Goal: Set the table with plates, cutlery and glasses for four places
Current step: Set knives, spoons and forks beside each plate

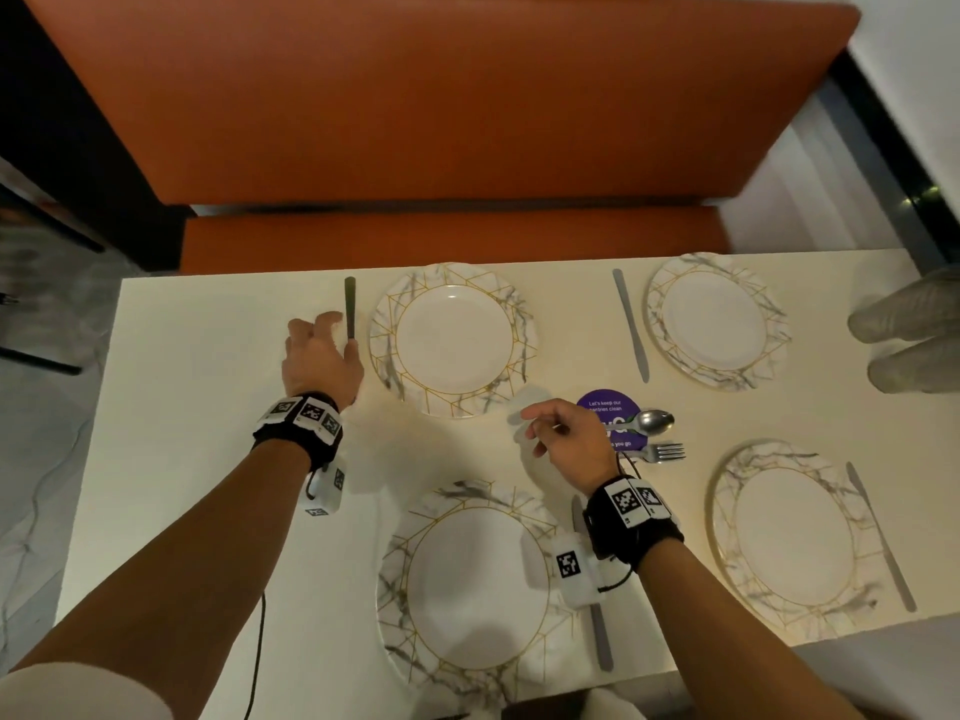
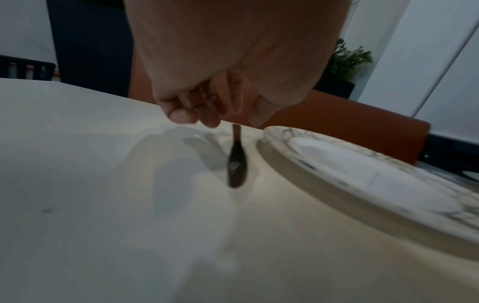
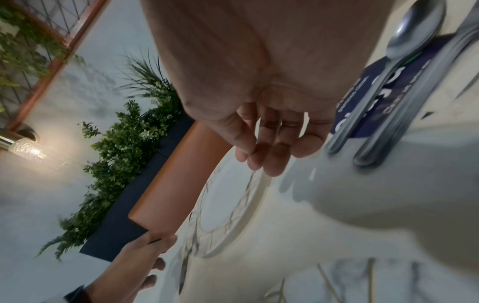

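A round purple sticker [image 1: 615, 414] near the middle of the table [image 1: 197, 459] reads "Let's keep our pantries clean" along its top, and lower down "you go"; the large letters between are partly covered and cannot be read. Black-and-white square code markers sit on both wrist bands.

Four marbled plates with gold lines stand on the table: the far-left plate [image 1: 451, 339] and the far-right plate [image 1: 714, 320] along the far edge, the near-left plate [image 1: 475, 579] and the near-right plate [image 1: 792, 537] along the near edge. Four knives lie there: the dark knife [image 1: 350, 308] just left of the far-left plate, one knife [image 1: 630, 324] left of the far-right plate, one [image 1: 880, 537] on the right of the near-right plate, and one [image 1: 600, 636] right of the near-left plate, partly hidden under the right wrist. One spoon [image 1: 652, 422] and one fork [image 1: 662, 452] lie on and beside the sticker.

The left hand [image 1: 319, 358], the left grip, hovers with fingers loosely curled, holding nothing; the dark knife lies on the table just beyond its fingertips [image 2: 207, 120], beside the thumb. The right hand [image 1: 563, 439], the right grip, hangs relaxed and empty between the far-left plate and the sticker, the spoon and fork just to its right.
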Available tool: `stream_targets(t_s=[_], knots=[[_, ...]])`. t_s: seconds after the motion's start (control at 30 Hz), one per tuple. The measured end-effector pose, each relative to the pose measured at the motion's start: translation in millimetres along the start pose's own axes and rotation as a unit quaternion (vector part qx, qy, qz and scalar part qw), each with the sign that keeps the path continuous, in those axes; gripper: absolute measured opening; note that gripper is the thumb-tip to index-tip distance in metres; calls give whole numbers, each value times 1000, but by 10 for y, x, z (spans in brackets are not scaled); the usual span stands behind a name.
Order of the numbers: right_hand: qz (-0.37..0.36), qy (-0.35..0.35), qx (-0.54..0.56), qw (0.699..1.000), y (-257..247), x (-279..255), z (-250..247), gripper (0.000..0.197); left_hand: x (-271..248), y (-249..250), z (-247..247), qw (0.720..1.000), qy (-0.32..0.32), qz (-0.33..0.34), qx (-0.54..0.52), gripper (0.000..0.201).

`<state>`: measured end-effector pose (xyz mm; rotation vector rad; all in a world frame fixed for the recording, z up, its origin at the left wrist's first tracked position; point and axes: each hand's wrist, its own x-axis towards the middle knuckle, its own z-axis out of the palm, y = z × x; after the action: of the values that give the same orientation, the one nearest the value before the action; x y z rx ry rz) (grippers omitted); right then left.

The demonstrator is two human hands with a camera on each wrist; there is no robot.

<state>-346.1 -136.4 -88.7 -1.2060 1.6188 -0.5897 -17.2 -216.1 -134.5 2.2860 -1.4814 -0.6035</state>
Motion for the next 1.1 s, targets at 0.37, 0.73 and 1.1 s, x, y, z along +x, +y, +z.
stream_targets(t_s=[0.37,0.73,1.1], knots=[[2,119,-92,989,408,33,-960,24,-1001,1239,656,971,-60,214,-92,13],[136,31,-374,917,756,301,-1594,31,-1715,2161,1549,958,-169,229,20,25],[26,23,-213,976,563,447,-1857,19,-1859,2506,1481,977,-181,109,-23,27]])
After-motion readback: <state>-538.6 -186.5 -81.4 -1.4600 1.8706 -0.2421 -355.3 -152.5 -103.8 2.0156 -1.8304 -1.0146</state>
